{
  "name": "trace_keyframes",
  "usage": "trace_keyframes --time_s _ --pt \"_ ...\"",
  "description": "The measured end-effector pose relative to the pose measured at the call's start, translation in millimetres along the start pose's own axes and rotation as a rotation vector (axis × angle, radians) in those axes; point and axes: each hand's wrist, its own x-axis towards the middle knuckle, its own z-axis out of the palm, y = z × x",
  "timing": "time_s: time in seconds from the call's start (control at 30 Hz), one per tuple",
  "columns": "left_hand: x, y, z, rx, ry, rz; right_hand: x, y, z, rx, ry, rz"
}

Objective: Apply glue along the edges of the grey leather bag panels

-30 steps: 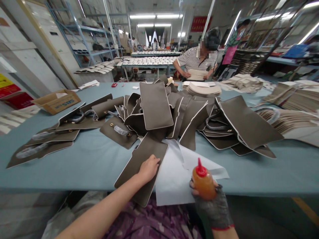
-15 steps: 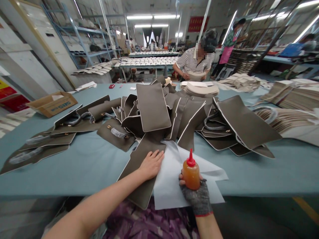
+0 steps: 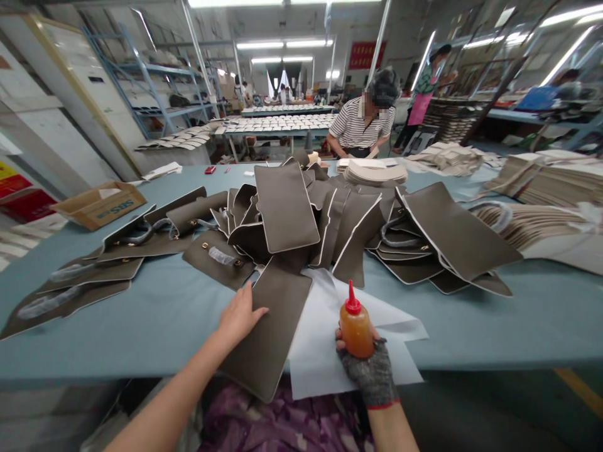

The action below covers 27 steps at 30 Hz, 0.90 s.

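Note:
A long dark brown panel of leather-like sheet (image 3: 276, 314) lies in front of me, its near end over the table's front edge. My left hand (image 3: 240, 316) rests at the panel's left edge, thumb spread from the fingers; the fingertips are partly hidden. In my right hand (image 3: 370, 370), which wears a grey fingerless glove, is a squeeze bottle (image 3: 357, 329) of amber liquid, held upright with its red nozzle pointing up. Beneath that bottle a white sheet (image 3: 311, 361) is spread, partly under the panel.
A heap of brown panels (image 3: 287, 207) fills the table's middle. More panels with wrapped handles (image 3: 89, 270) lie left, and another stack (image 3: 459, 232) right. A cardboard box (image 3: 101, 207) stands at the left. Beige bundles (image 3: 541, 232) lie right. A person in stripes (image 3: 360, 125) works opposite.
My left hand has moved left across the panel, from its right edge to its left edge. The bottle stays in my right hand. The person opposite has lowered their hands from a beige piece.

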Motion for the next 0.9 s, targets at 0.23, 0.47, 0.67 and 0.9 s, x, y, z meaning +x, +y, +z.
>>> trace_keyframes --time_s 0.23,0.47,0.67,0.9 --pt "-18.0 26.0 -26.1 0.051 -0.025 0.152 1.7 0.3 -1.1 0.039 0.004 0.035" --pt "-44.0 87.3 1.0 0.177 -0.056 0.296 3.2 1.1 -2.9 0.014 -0.055 0.012" --pt "-55.3 99.9 23.9 0.199 -0.077 0.312 6.9 1.2 -7.2 -0.026 -0.051 -0.048" --pt "-52.8 95.8 29.2 0.158 -0.119 0.28 -1.5 7.7 1.5 0.018 -0.056 -0.056"
